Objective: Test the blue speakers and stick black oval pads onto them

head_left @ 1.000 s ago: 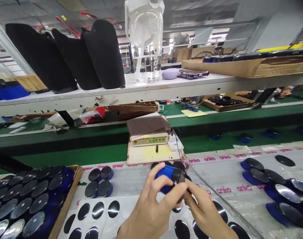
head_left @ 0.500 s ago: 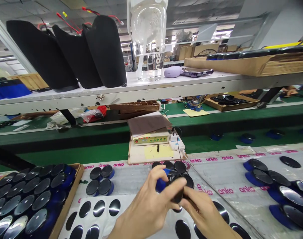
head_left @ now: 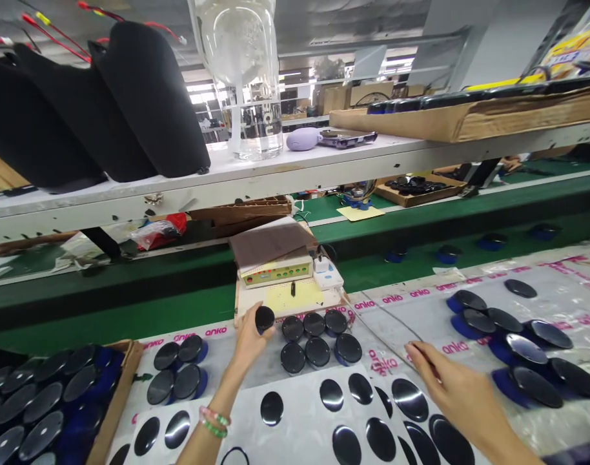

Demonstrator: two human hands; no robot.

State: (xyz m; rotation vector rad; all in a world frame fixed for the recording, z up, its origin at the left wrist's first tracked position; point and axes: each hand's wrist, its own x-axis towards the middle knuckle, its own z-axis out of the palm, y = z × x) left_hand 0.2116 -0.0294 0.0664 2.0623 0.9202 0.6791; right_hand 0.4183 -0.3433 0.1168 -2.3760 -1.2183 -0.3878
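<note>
My left hand is closed around a round black-topped piece, just left of a group of black-topped blue pieces on the plastic-covered table. To the right, my right hand is held over the table near a thin grey cable, its fingers bent together; whether anything is between them is hidden. Below and between the hands lies a white sheet bearing black discs. Other blue pieces with black tops stand at the right.
A cardboard box full of pieces stands at the left. Behind the table are a control box on a board and a green conveyor. A white shelf crosses above, holding a clear jug and black covers.
My hands, together on one piece before, have parted. The left moved left with a piece; the right moved right. The camera view has turned to the right.
</note>
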